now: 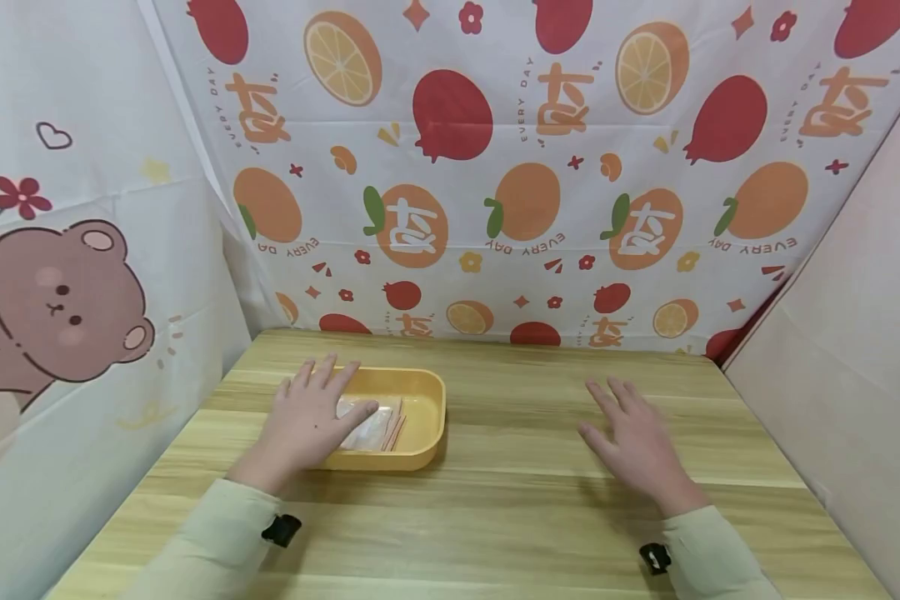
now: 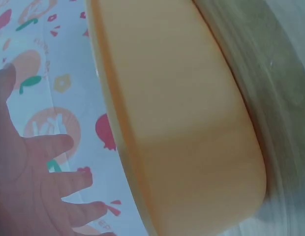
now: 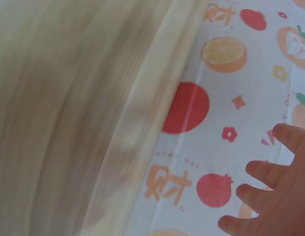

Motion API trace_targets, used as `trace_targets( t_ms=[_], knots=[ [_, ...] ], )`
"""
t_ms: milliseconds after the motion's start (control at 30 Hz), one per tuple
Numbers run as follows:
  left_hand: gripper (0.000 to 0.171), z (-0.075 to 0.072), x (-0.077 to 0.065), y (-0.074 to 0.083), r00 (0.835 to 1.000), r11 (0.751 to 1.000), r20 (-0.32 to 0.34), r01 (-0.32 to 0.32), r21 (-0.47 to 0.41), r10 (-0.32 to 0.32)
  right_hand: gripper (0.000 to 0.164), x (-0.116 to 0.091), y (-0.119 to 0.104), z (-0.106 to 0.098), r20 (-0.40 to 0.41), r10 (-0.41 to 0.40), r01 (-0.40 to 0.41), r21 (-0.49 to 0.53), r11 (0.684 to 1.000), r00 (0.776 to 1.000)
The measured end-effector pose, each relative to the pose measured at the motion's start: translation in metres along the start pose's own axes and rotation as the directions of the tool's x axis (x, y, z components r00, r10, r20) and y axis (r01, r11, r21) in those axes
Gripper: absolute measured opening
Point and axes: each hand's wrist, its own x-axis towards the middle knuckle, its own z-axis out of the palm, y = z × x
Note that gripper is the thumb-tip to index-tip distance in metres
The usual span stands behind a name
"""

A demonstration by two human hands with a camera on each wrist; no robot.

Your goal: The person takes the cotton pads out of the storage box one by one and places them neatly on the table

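Note:
In the head view my left hand point(image 1: 309, 421) hovers over the left part of a yellow tray point(image 1: 423, 454), its fingers spread and nothing in its grasp. Inside the tray lie flat, clear plastic packets point(image 1: 369, 428) with pinkish edges; the hand hides part of them, and their contents are too unclear to name. The left wrist view shows the outer wall of the tray point(image 2: 187, 108) close up, the left hand point(image 2: 34, 177) beside it with fingers apart. Over the right side of the table, my right hand point(image 1: 637, 446) has its fingers extended and holds nothing.
The wood-grain table point(image 1: 510, 508) carries the tray left of centre. A fruit-printed curtain point(image 1: 487, 200) hangs along the back edge. A bear-printed sheet point(image 1: 172, 275) stands on the left and a plain pale sheet point(image 1: 847, 350) on the right.

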Motion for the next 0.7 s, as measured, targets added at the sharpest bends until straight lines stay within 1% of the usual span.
trace_targets(
  t_ms=[67,133,200,267,333,433,500,567,633,700],
  knots=[
    [0.09,-0.003,0.001,-0.004,1.0,0.999,0.009,0.018,-0.031,-0.017,0.067,0.001,-0.003,0.0,0.01,-0.002,0.002,0.076,0.997,1.0],
    [0.088,-0.005,0.002,-0.008,1.0,0.998,0.012,0.029,-0.056,-0.029,0.066,0.003,-0.008,0.0,0.03,-0.004,-0.002,0.172,0.985,1.0],
    [0.087,-0.006,0.002,-0.014,0.999,0.996,0.018,0.043,-0.08,-0.042,0.065,0.006,-0.013,-0.001,0.055,-0.002,-0.012,0.261,0.965,0.999],
    [0.089,-0.008,0.004,-0.021,0.997,0.993,0.035,0.067,-0.092,-0.064,0.064,0.009,-0.019,-0.001,0.078,-0.001,-0.026,0.343,0.939,0.997],
    [0.092,-0.009,0.005,-0.027,0.993,0.989,0.063,0.106,-0.103,-0.1,0.062,0.012,-0.025,-0.001,0.096,0.0,-0.038,0.401,0.915,0.995],
    [0.097,-0.012,0.007,-0.038,0.982,0.977,0.111,0.166,-0.131,-0.152,0.06,0.015,-0.034,-0.001,0.124,0.005,-0.064,0.474,0.878,0.992],
    [0.097,-0.011,0.008,-0.046,0.976,0.966,0.135,0.194,-0.169,-0.173,0.06,0.017,-0.039,-0.001,0.152,0.016,-0.093,0.514,0.853,0.988],
    [0.097,-0.01,0.009,-0.055,0.968,0.952,0.164,0.222,-0.211,-0.19,0.059,0.02,-0.044,0.001,0.184,0.021,-0.123,0.558,0.82,0.983],
    [0.098,-0.008,0.009,-0.063,0.958,0.931,0.193,0.257,-0.257,-0.211,0.057,0.023,-0.05,0.002,0.214,0.024,-0.151,0.6,0.786,0.977],
    [0.097,-0.006,0.009,-0.07,0.944,0.908,0.231,0.298,-0.294,-0.235,0.055,0.026,-0.056,0.003,0.241,0.021,-0.176,0.64,0.748,0.97]
  ],
)
